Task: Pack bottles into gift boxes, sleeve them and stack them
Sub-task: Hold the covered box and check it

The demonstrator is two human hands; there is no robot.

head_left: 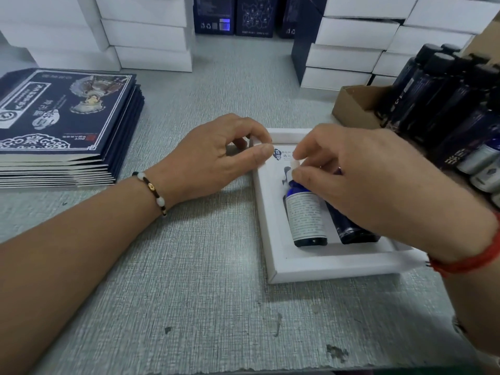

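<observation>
An open white gift box lies on the grey table right of centre. Two dark blue bottles lie side by side in its insert: the left bottle shows a white printed label, and the right bottle is partly under my right hand. My left hand pinches the box's far left corner between thumb and fingers. My right hand rests over the bottles and pinches the white top of the left bottle. A stack of flat dark blue printed sleeves lies at the left.
A cardboard carton at the right holds several dark bottles with black caps. White boxes are stacked along the back left and back right. Dark blue sleeved boxes stand at the back centre.
</observation>
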